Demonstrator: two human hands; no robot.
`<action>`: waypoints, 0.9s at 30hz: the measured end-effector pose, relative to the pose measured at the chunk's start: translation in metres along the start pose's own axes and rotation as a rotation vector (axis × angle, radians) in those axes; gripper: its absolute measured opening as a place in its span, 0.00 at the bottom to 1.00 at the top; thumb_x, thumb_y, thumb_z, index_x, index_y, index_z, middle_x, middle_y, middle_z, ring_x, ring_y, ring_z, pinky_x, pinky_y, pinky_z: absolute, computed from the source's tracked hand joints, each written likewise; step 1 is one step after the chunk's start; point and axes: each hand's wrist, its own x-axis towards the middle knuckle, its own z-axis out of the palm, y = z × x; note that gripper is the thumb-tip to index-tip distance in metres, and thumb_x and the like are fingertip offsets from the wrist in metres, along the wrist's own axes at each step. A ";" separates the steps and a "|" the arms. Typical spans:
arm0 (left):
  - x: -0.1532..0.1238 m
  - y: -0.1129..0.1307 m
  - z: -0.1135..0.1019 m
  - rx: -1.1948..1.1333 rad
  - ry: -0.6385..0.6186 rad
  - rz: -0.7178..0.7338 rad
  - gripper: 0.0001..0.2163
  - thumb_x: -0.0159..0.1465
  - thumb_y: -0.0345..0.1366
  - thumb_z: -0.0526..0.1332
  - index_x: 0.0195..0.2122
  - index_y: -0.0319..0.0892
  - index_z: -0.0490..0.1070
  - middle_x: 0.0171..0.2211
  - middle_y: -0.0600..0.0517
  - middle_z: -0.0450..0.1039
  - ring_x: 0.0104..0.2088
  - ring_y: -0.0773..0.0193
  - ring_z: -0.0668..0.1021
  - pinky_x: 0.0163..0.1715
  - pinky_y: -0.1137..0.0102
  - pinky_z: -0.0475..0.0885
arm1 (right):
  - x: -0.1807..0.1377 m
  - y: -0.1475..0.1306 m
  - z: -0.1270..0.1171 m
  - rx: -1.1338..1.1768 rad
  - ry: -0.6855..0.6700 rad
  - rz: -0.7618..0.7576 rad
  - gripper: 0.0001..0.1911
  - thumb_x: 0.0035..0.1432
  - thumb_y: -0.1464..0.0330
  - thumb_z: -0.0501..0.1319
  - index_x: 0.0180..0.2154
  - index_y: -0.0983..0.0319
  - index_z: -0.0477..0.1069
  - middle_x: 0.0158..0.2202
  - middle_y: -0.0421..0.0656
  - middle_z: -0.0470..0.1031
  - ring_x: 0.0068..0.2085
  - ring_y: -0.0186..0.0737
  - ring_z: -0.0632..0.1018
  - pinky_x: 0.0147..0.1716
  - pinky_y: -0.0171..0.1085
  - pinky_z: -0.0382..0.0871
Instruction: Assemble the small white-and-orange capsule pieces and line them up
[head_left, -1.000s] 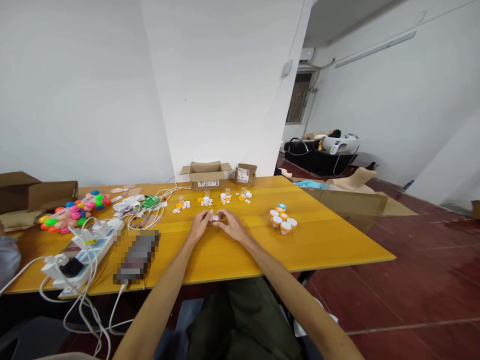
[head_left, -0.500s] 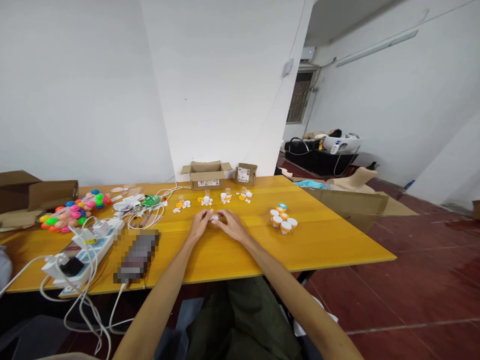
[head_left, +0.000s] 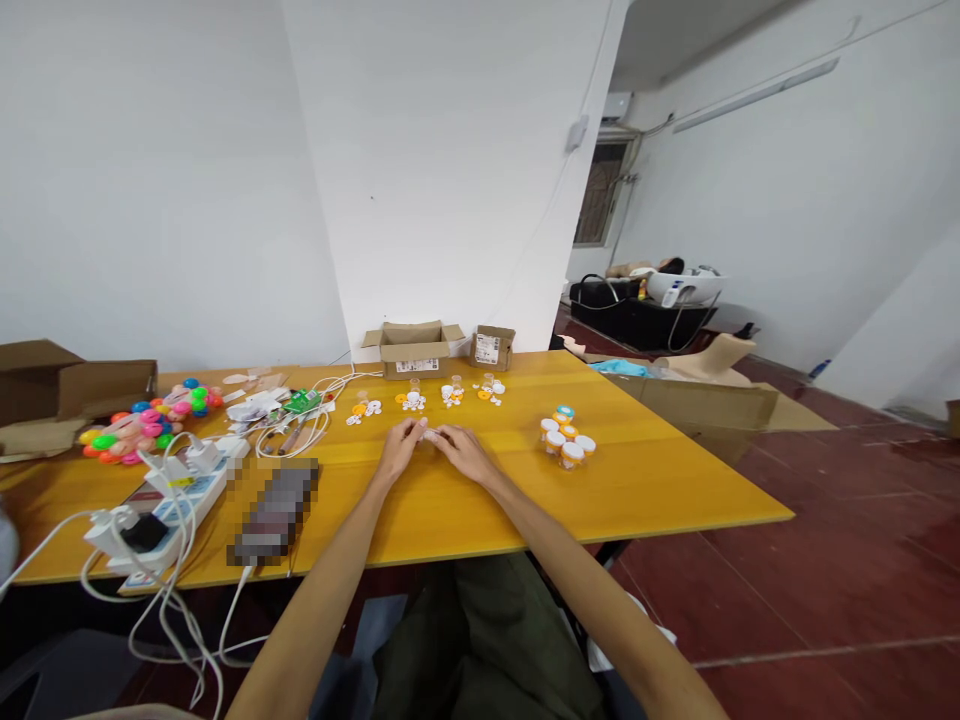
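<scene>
My left hand and my right hand meet over the middle of the yellow table. Their fingertips pinch together on a tiny clear-and-white object, mostly hidden between them. Beyond the hands lie small groups of white and orange caps with little clear vials. To the right stands a cluster of small jars with white, orange and teal lids.
Two open cardboard boxes sit at the table's far edge by the white pillar. On the left are a white power strip with chargers and cables, a blurred dark device, bright plastic balls and a larger carton.
My fingertips have closed in further round the small object, which now shows less. The hands stay in the same spot on the table.
</scene>
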 end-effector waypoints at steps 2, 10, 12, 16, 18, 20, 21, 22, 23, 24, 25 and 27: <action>0.000 0.001 0.000 0.001 -0.013 -0.006 0.23 0.59 0.58 0.60 0.21 0.42 0.66 0.20 0.57 0.64 0.26 0.66 0.68 0.31 0.70 0.65 | 0.000 0.001 0.000 0.007 0.019 -0.016 0.07 0.61 0.60 0.60 0.36 0.56 0.71 0.33 0.39 0.77 0.37 0.41 0.77 0.43 0.41 0.68; -0.001 0.002 0.000 -0.006 -0.002 -0.026 0.23 0.59 0.58 0.59 0.21 0.43 0.64 0.20 0.57 0.63 0.26 0.66 0.67 0.31 0.70 0.64 | 0.000 0.003 0.001 -0.004 0.008 0.025 0.08 0.62 0.59 0.59 0.37 0.56 0.70 0.33 0.38 0.77 0.36 0.41 0.77 0.43 0.42 0.67; -0.001 0.003 0.000 -0.001 0.001 -0.030 0.23 0.59 0.58 0.59 0.20 0.43 0.64 0.19 0.57 0.62 0.26 0.65 0.66 0.31 0.70 0.64 | 0.001 0.003 0.001 -0.003 -0.012 0.014 0.09 0.63 0.59 0.57 0.33 0.56 0.69 0.31 0.38 0.77 0.35 0.41 0.77 0.42 0.41 0.67; -0.001 0.005 0.000 -0.009 0.006 -0.040 0.23 0.58 0.58 0.60 0.20 0.43 0.63 0.19 0.57 0.61 0.25 0.65 0.67 0.30 0.70 0.64 | 0.000 0.003 0.000 0.049 0.038 -0.011 0.07 0.57 0.62 0.63 0.37 0.55 0.68 0.34 0.38 0.77 0.37 0.41 0.76 0.43 0.41 0.68; -0.001 0.005 0.000 -0.018 0.004 -0.036 0.23 0.58 0.58 0.60 0.20 0.44 0.63 0.19 0.57 0.61 0.25 0.65 0.66 0.29 0.70 0.64 | -0.001 0.002 0.000 0.067 0.051 -0.022 0.08 0.55 0.63 0.64 0.37 0.56 0.68 0.34 0.38 0.76 0.37 0.41 0.76 0.43 0.41 0.69; -0.001 0.005 0.000 -0.023 0.011 -0.028 0.23 0.58 0.58 0.59 0.19 0.44 0.62 0.19 0.57 0.61 0.24 0.66 0.66 0.29 0.70 0.64 | -0.001 0.001 0.000 0.074 0.063 -0.029 0.07 0.56 0.63 0.63 0.37 0.56 0.68 0.34 0.38 0.76 0.37 0.41 0.76 0.43 0.41 0.69; -0.001 0.005 0.000 -0.023 0.018 -0.025 0.23 0.59 0.58 0.59 0.19 0.44 0.62 0.19 0.57 0.61 0.24 0.66 0.66 0.30 0.70 0.64 | -0.001 -0.001 0.000 0.075 0.074 -0.035 0.07 0.56 0.63 0.62 0.37 0.56 0.68 0.34 0.38 0.75 0.36 0.41 0.75 0.43 0.41 0.69; -0.001 0.004 0.000 -0.022 0.025 -0.024 0.23 0.59 0.58 0.59 0.20 0.44 0.62 0.19 0.57 0.61 0.25 0.66 0.66 0.30 0.70 0.63 | -0.001 -0.002 0.000 0.074 0.091 -0.041 0.06 0.57 0.63 0.62 0.37 0.56 0.68 0.34 0.39 0.75 0.36 0.41 0.75 0.43 0.41 0.69; -0.001 0.004 0.000 -0.020 0.037 -0.024 0.23 0.59 0.58 0.59 0.20 0.44 0.62 0.19 0.57 0.61 0.25 0.66 0.66 0.30 0.70 0.63 | -0.001 -0.004 -0.001 0.070 0.114 -0.047 0.06 0.57 0.63 0.61 0.37 0.56 0.69 0.34 0.39 0.75 0.37 0.41 0.75 0.43 0.41 0.69; -0.001 0.003 0.000 -0.018 0.053 -0.024 0.23 0.59 0.58 0.59 0.20 0.44 0.62 0.19 0.57 0.61 0.25 0.66 0.66 0.30 0.70 0.63 | -0.002 -0.005 -0.001 0.063 0.143 -0.052 0.06 0.58 0.63 0.60 0.38 0.56 0.69 0.34 0.39 0.75 0.37 0.41 0.75 0.43 0.41 0.69; 0.000 0.002 -0.001 -0.017 0.072 -0.024 0.23 0.59 0.58 0.59 0.20 0.44 0.62 0.19 0.57 0.61 0.25 0.66 0.66 0.30 0.70 0.63 | -0.002 -0.006 -0.002 0.051 0.173 -0.056 0.07 0.58 0.63 0.60 0.39 0.56 0.69 0.35 0.40 0.75 0.37 0.41 0.74 0.43 0.41 0.68; 0.000 0.000 -0.002 -0.014 0.115 -0.029 0.22 0.59 0.57 0.59 0.20 0.44 0.62 0.19 0.57 0.61 0.25 0.65 0.66 0.29 0.70 0.63 | -0.002 -0.007 -0.003 0.014 0.233 -0.058 0.08 0.59 0.62 0.59 0.40 0.56 0.70 0.36 0.41 0.75 0.37 0.42 0.74 0.43 0.41 0.68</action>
